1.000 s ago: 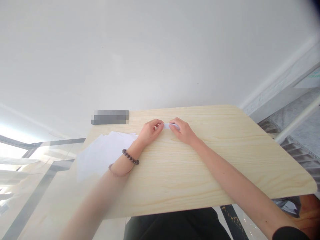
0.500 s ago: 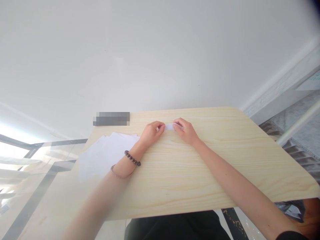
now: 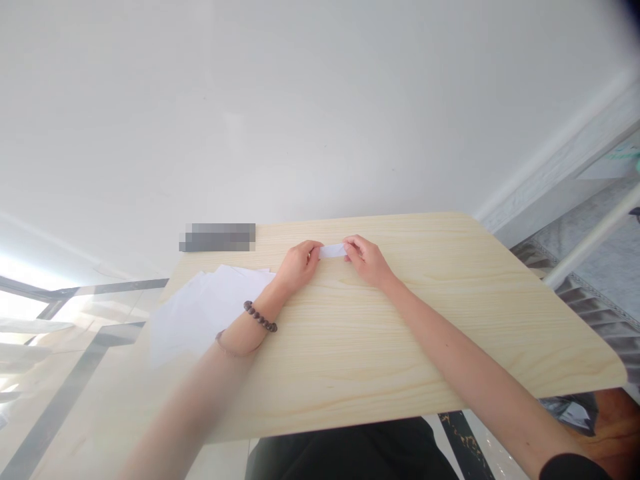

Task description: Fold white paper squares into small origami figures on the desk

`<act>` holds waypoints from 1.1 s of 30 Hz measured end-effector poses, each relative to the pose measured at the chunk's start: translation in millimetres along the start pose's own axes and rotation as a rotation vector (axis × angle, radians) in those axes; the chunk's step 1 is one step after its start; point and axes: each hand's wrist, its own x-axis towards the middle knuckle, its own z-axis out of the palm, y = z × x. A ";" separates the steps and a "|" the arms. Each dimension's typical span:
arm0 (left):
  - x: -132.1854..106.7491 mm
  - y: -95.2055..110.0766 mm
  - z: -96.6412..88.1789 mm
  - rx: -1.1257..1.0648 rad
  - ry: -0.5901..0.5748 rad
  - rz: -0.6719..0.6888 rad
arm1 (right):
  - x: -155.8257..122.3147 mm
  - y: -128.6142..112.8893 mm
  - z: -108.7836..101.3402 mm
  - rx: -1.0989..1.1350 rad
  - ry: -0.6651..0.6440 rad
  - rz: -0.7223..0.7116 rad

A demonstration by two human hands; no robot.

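A narrow strip of white folded paper (image 3: 333, 251) stretches between my two hands over the far middle of the wooden table (image 3: 360, 347). My left hand (image 3: 300, 263), with a dark bead bracelet on its wrist, pinches the strip's left end. At the right end, the thumb and fingers of my right hand (image 3: 367, 259) are closed on the paper. Fingers cover both ends, so only the middle of the strip shows. Left of my left forearm lies a loose fan of white paper sheets (image 3: 200, 310), partly behind the arm.
A blurred-out dark grey object (image 3: 219, 238) sits at the table's far left corner. Behind the far edge rises a pale wall (image 3: 320, 120). To the right of the table is a pale pole (image 3: 593, 233). A dark bag (image 3: 575, 412) shows below the right edge.
More of the paper strip shows between my hands, as the fingers have shifted toward its ends. The whole view has slid slightly, with the table appearing a little further left.
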 end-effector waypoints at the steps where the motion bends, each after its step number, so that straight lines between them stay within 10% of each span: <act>1: -0.1 0.3 -0.2 -0.005 -0.010 -0.012 | 0.0 0.5 -0.1 -0.001 0.002 -0.001; 21: -3.1 8.3 -3.4 -0.033 -0.094 0.094 | -5.4 -8.2 3.6 -0.137 -0.088 -0.283; 33: -0.6 6.6 -3.7 -0.059 -0.004 -0.016 | -2.5 -2.4 4.9 -0.010 -0.118 -0.159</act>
